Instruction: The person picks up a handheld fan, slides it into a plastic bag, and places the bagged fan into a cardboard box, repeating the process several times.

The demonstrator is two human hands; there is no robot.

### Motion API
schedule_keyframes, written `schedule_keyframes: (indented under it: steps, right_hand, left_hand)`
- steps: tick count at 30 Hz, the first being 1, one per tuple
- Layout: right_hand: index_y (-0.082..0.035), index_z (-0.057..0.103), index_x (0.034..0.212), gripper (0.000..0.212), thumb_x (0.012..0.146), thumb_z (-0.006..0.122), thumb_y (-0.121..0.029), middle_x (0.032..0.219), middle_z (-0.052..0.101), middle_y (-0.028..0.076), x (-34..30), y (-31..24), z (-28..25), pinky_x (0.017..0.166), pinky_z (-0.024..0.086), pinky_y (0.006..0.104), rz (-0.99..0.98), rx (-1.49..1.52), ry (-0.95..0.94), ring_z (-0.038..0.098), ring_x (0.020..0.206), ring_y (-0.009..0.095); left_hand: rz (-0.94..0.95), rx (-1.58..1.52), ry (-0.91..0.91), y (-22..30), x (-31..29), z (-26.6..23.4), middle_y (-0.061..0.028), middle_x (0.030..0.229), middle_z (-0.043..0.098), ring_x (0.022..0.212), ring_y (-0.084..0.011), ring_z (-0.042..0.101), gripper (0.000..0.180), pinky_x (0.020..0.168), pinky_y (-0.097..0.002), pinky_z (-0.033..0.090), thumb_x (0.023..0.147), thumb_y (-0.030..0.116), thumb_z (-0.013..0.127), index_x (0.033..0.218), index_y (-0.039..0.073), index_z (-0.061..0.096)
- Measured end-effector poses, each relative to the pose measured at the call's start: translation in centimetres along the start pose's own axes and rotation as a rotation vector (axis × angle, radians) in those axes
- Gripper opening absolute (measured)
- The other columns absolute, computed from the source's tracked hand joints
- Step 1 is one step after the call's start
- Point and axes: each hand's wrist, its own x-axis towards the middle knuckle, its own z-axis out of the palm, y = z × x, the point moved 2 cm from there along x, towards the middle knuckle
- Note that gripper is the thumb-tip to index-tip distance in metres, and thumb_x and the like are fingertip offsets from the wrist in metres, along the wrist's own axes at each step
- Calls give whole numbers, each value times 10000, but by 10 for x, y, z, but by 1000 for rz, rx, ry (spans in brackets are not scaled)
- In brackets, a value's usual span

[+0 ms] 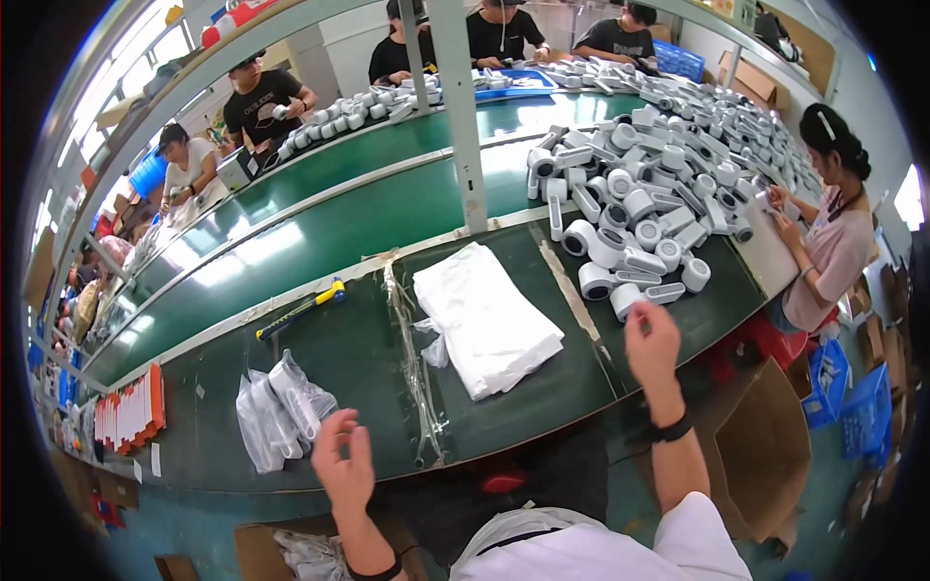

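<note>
On the right, my right hand (652, 341) reaches toward the near edge of a big heap of white handheld devices (635, 228), each with a round head and a flat handle. Its fingers are apart, with the tips at or just beside one white device (627, 300); whether they touch it I cannot tell. My left hand (344, 459) hovers at the table's front edge, fingers loosely spread and nothing in them. Close by it lie several devices in clear plastic bags (276, 412). Between my hands is a stack of white plastic bags (484, 320).
A yellow-and-black tool (302, 308) lies by the green conveyor (320, 208). Orange-edged cards (131, 412) stand at far left. A metal post (465, 126) rises ahead. A co-worker (828, 223) sits at right; others work across the belt. An open carton (760, 450) stands below right.
</note>
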Motion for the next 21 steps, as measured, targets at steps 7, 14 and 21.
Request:
schedule_keyframes:
  steps: [7, 14, 21]
  right_hand:
    - [-73, 608, 1128, 450, 692, 718, -52, 1092, 601, 110, 34, 79, -9, 904, 426, 452, -261, -485, -247, 533, 1062, 325]
    - [-89, 637, 1092, 430, 676, 744, -69, 1003, 574, 97, 26, 80, -17, 838, 445, 452, -202, -470, -412, 565, 971, 304]
    - [-38, 558, 1091, 210, 916, 613, -141, 923, 656, 90, -9, 20, -37, 607, 491, 289, 321, 380, -451, 614, 673, 139]
  left_hand:
    - [497, 131, -333, 51, 18, 124, -103, 978, 676, 887, -269, 633, 232, 793, -372, 503, 767, 102, 732, 986, 44, 679]
    - [658, 411, -322, 52, 16, 186, -8, 847, 626, 821, -234, 572, 174, 708, -371, 432, 722, 178, 766, 855, 112, 676]
    - [630, 439, -349, 50, 21, 194, -4, 829, 623, 798, -235, 558, 155, 684, -377, 420, 736, 192, 757, 854, 120, 686]
